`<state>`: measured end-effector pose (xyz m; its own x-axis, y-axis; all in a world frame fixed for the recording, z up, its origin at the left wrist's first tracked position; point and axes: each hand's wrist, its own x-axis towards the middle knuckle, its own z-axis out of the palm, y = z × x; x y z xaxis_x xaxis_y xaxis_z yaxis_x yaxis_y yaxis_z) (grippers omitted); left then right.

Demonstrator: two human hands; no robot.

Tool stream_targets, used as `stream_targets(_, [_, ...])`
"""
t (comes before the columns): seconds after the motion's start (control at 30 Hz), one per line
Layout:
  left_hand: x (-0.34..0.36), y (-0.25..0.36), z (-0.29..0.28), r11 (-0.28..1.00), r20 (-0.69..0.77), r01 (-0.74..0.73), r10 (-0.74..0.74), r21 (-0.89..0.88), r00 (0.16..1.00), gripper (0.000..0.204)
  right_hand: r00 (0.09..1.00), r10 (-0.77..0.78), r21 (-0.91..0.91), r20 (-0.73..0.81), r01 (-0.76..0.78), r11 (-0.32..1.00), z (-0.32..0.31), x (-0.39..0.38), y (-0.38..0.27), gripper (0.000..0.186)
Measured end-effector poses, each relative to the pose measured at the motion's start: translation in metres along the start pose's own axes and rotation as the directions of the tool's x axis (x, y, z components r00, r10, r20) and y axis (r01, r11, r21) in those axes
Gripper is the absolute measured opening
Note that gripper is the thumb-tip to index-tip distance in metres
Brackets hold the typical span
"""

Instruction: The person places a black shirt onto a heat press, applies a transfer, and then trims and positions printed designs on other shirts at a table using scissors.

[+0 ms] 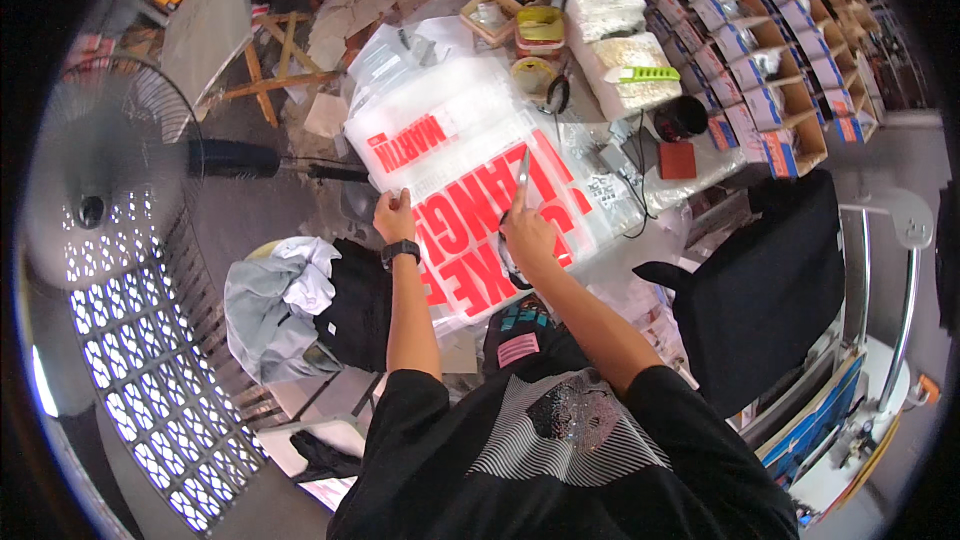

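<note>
A white sheet with large red lettering (pixel 480 225) lies on the table under clear plastic. At its left edge my left hand (pixel 393 217), with a dark watch on the wrist, is closed; the fingers seem to pinch the sheet's edge. My right hand (pixel 530 236) is over the lettering, shut on a pair of scissors (pixel 523 172). Their silver blades point away from me, and a dark handle loop shows beside the palm. Beyond the hands lies a stack of clear plastic film (pixel 430 105) with smaller red print.
Wrapped white blocks (pixel 625 50), a green cutter (pixel 645 74), a black cup (pixel 681 118) and a red box (pixel 677 160) stand at the far right. Cardboard bins (pixel 760 70) rise behind them. A fan (pixel 110 160) is on the left; a black-covered chair (pixel 760 290) on the right.
</note>
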<state>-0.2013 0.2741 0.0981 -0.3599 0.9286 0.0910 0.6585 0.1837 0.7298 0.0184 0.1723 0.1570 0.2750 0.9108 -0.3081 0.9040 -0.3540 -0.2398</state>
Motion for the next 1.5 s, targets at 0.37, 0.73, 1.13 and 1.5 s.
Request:
stream_targets(0.37, [-0.073,0.174,-0.067,0.861,0.039,-0.017,0.043,-0.509,0.998,0.019,0.920,-0.194,0.916,0.341,-0.278,0.290,-0.110,-0.115,0.164,0.044])
stream_targets(0.73, [-0.400,0.529,-0.005,0.306,0.128,-0.740,0.949,-0.599,0.289,0.016,0.761,0.646,0.998,0.056,-0.022,-0.061,-0.065,-0.453,0.294,0.048])
stream_targets(1.13, [-0.557,0.351,0.140,0.117,0.489,-0.853,0.855,-0.508,-0.174,0.060,0.591,0.805,0.934,0.043,0.262,-0.242,0.016,-0.486,0.326,0.052])
stream_targets(1.5, [-0.516,0.354,0.118,0.076,0.387,-0.688,0.868,-0.721,-0.310,0.054,0.712,0.700,0.954,0.048,0.175,-0.244,-0.002,-0.445,0.347,0.041])
